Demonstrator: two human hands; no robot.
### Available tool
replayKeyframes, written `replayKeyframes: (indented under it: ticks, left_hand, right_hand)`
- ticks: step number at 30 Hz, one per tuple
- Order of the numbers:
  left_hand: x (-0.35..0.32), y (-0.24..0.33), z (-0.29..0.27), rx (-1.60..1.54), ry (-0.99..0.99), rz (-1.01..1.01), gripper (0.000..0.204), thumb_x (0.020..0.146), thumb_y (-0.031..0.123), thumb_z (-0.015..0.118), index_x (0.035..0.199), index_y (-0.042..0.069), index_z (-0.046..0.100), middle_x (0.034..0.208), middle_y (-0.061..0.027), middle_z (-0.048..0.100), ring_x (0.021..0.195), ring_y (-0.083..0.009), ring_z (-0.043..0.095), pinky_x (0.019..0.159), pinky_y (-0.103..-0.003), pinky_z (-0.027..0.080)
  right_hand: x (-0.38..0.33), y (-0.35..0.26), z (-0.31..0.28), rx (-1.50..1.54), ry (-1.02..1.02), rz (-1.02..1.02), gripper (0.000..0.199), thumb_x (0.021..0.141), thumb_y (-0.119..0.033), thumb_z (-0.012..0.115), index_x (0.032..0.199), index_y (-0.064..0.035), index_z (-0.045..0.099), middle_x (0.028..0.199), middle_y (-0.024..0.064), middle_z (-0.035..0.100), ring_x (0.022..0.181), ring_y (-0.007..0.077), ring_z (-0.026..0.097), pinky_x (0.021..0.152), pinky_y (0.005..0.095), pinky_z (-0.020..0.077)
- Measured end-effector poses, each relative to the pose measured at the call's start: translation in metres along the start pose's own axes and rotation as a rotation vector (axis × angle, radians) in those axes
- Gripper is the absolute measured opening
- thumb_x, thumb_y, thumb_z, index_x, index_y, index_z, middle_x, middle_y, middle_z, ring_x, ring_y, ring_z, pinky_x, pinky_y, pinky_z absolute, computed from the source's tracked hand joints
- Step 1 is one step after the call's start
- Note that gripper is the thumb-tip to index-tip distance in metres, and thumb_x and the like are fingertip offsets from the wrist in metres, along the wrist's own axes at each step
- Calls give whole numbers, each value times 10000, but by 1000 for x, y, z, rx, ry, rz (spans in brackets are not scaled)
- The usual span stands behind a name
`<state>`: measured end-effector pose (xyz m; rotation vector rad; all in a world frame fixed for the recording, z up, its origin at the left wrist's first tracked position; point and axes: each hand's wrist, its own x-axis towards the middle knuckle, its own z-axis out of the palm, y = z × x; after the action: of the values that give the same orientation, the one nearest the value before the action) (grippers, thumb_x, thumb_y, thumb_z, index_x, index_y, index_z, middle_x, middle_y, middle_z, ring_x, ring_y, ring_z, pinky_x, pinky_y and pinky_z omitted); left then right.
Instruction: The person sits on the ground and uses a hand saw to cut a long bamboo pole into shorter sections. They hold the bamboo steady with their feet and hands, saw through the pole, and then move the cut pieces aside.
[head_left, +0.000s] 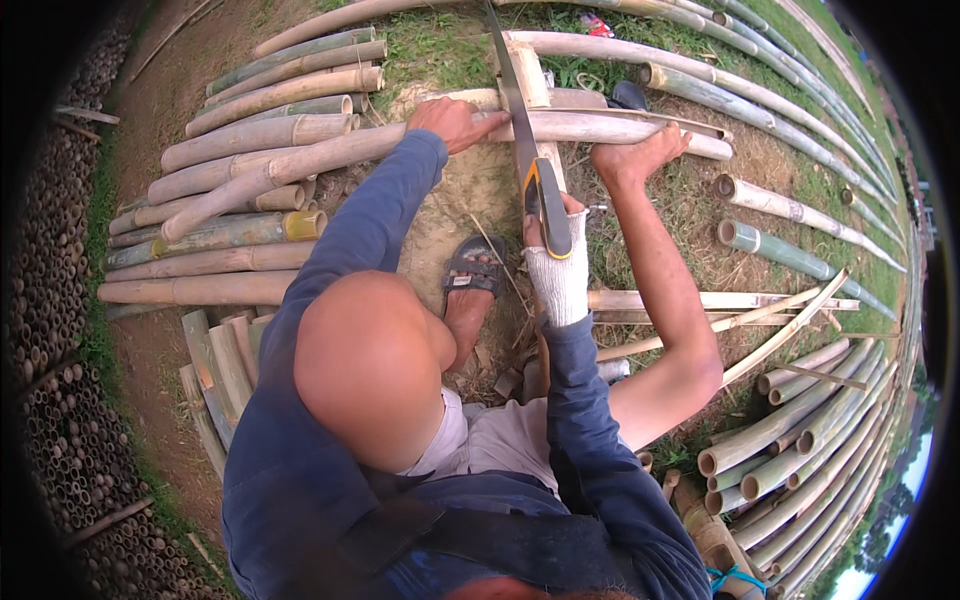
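My right hand [556,235], in a white knitted fingerless glove, grips the black and orange handle of a hand saw [549,205]. The saw's long blade points away from me and crosses a pale bamboo pole [330,155]. My left hand [455,122] is bare and wrapped over this pole left of the blade, its thumb stretched toward the cut line. My bare right foot [638,157] presses on the pole's right part. Beneath the pole, an upright-running split bamboo support [530,75] shows near the blade. Whether the blade has entered the pole is too small to tell.
Bamboo poles [235,257] lie in a row at left, and more poles [780,110] at right. Another pile [800,450] is at lower right, beside split strips [740,300]. Stacked bamboo ends [50,340] line the far left. My sandalled left foot [472,275] stands on dirt.
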<state>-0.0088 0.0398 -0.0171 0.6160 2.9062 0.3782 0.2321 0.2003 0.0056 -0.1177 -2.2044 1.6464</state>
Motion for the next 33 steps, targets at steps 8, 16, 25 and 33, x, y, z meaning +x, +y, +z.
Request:
replayKeyframes:
  ticks: [8,16,25,33]
  left_hand:
    - [0,8,-3,16,-5,-47,952,958,861,332,1097,53,817,983,-233,778,979,-358,752,974,-505,533]
    - [-8,15,-6,22,69,-37,901,985,814,315,1134,80,817,1065,-249,772,1049,-385,737,987,-509,532]
    - [8,5,-9,28,-109,-112,945,986,814,300,1051,33,826,1019,-287,763,1010,-408,742,951,-526,549]
    - [6,11,-6,22,-2,-110,865,985,804,330,1148,109,820,1068,-279,762,1049,-431,726,978,-520,535]
  right_hand:
    - [-131,-23,-73,-233,-5,-50,441,935,21,624,1364,12,522,1161,133,574,1020,206,586,914,341,506]
    - [-7,9,-7,36,75,-11,441,918,24,639,1347,33,537,1179,166,613,1105,280,613,1016,347,475]
    - [-158,-41,-73,-220,39,59,477,885,53,600,1354,17,518,1153,160,609,1016,250,629,931,364,516]
    - [27,12,0,262,33,220,387,920,-33,651,1300,-7,585,1099,183,665,1007,278,668,913,355,528]
